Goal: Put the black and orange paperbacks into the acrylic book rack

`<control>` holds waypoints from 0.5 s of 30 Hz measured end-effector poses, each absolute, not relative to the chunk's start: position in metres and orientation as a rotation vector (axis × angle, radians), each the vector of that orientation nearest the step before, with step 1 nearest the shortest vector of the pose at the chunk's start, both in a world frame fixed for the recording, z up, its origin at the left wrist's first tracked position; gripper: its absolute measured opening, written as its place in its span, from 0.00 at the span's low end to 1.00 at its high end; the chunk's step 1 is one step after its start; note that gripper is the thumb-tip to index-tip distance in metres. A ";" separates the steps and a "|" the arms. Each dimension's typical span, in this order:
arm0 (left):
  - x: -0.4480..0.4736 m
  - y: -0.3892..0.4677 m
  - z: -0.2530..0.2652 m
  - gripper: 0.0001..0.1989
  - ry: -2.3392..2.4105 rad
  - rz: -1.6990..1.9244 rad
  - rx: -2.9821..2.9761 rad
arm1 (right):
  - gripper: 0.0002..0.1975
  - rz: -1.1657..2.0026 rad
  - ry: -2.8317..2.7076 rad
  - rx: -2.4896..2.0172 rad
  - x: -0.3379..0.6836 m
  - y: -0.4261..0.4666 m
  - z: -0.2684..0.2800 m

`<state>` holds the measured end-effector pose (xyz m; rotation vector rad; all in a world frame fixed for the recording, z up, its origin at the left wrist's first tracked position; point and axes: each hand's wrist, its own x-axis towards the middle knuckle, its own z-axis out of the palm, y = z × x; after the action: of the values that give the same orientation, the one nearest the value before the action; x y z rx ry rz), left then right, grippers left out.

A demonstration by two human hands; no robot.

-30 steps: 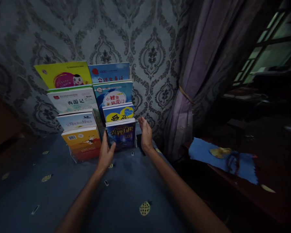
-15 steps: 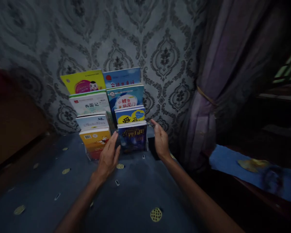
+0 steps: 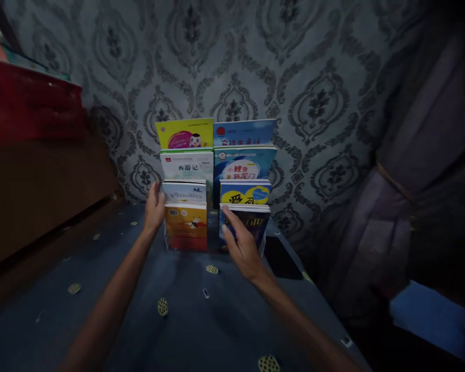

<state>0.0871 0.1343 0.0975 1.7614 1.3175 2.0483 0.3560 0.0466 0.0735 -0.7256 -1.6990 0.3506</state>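
Two columns of children's books stand in tiers in a clear holder, with an orange book at the front left and a dark blue book at the front right. My left hand lies along the left side of the orange book and the pale blue book behind it, its fingers stretched out. In front of the dark blue book is my right hand, fingers extended, tips near that book's left edge. It covers part of the cover. Whether either hand touches the books, I cannot tell.
A black flat object lies right of the books on the blue patterned cloth. Patterned wallpaper rises behind. On the left is a brown box with a red bag; a tied curtain hangs right.
My view has swung left, and the books now face me more squarely. My left hand went from the gap between columns to the left side; my right hand came from the right side to the front.
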 end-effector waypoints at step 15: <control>0.087 0.146 0.086 0.26 1.132 1.927 1.623 | 0.37 0.412 -1.507 -0.923 0.274 0.139 0.069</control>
<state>0.0867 0.1465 0.0863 1.6232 1.1323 1.9269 0.2741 0.1391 0.0693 -0.9231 -1.5067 0.4125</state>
